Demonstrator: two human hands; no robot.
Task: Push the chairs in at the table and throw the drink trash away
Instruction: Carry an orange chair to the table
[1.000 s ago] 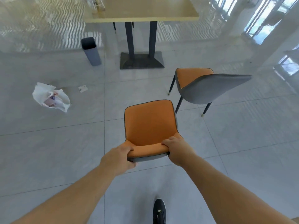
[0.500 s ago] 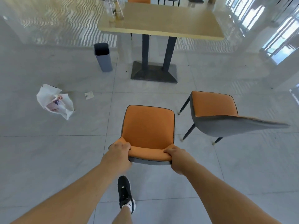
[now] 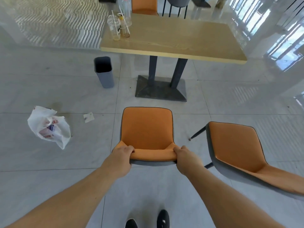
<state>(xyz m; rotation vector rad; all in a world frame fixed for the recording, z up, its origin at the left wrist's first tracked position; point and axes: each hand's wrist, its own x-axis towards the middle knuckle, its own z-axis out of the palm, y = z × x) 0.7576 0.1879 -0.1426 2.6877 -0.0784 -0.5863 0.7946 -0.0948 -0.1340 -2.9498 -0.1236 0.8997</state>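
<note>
An orange chair (image 3: 146,127) with a grey shell stands in front of me, facing the wooden table (image 3: 177,38). My left hand (image 3: 120,157) and my right hand (image 3: 185,157) both grip the top of its backrest. A second orange chair (image 3: 235,148) stands to its right, turned at an angle. On the table's far left corner stand a clear plastic cup (image 3: 114,27) with straws, a plastic bottle (image 3: 126,11) and a can (image 3: 120,16). A grey trash bin (image 3: 104,71) sits on the floor left of the table base.
A crumpled white plastic bag (image 3: 49,127) and a scrap of paper (image 3: 88,117) lie on the tiled floor to the left. The table's dark pedestal base (image 3: 161,88) is just beyond the chair. More chairs (image 3: 144,4) stand behind the table. My shoes (image 3: 148,219) show at the bottom.
I have walked forward with the chair held by its backrest. The table, bin and drink trash are nearer and fuller in view; the second chair has shifted to my right side.
</note>
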